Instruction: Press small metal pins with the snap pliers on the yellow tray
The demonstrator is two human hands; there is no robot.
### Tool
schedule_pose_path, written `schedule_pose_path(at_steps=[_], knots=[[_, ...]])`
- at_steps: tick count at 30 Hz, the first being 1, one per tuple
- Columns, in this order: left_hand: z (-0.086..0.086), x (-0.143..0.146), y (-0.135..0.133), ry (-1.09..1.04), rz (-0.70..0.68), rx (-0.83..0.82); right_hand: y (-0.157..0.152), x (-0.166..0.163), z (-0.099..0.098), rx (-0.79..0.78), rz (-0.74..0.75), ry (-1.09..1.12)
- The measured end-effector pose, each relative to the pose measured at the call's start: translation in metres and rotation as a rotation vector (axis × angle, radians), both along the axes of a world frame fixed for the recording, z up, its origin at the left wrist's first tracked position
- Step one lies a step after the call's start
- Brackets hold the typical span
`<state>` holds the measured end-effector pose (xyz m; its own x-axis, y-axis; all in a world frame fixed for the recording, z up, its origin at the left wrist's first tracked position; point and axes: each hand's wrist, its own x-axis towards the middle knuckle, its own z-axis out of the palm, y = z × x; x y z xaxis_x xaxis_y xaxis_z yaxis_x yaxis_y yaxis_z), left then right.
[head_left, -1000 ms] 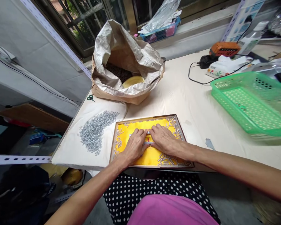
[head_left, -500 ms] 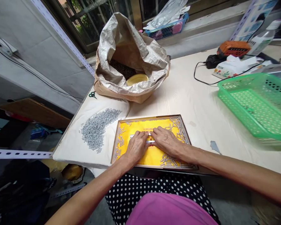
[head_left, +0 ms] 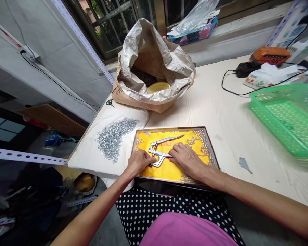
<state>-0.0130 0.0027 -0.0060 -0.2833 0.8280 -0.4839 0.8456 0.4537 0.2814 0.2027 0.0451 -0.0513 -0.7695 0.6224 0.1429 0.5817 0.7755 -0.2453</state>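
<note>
Silver hand pliers with a coil spring lie over a shallow tray lined in yellow. Their handles are spread apart, the upper one pointing right. My right hand is wrapped round the lower handle. At the jaw end, my left hand is closed in a pinch beside a small red part. Whatever its fingertips hold is too small to make out. Small metal springs line the tray's edges, thickest along the right side.
Left of the tray, a heap of small metal pieces lies on white cloth. Behind stands an open woven sack with a yellow bowl inside. Green scissors lie by the sack. A green basket stands at right.
The pliers' handles, squeezed together under both hands before, are now spread apart. My left hand has moved left to the jaw end. The camera view has shifted slightly.
</note>
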Motion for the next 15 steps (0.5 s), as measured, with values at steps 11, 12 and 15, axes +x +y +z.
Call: schedule_pose_path(at_steps=[11,12,15], knots=[[0.016,0.001,0.006,0.286,-0.401,0.020,0.004,0.004,-0.006,-0.002,0.040,0.027],[0.018,-0.001,0.003,0.340,-0.453,0.031,0.004,0.005,-0.007,0.002,0.041,0.037],[0.021,-0.005,-0.005,0.397,-0.550,0.002,0.002,0.005,-0.011,0.007,0.032,0.060]])
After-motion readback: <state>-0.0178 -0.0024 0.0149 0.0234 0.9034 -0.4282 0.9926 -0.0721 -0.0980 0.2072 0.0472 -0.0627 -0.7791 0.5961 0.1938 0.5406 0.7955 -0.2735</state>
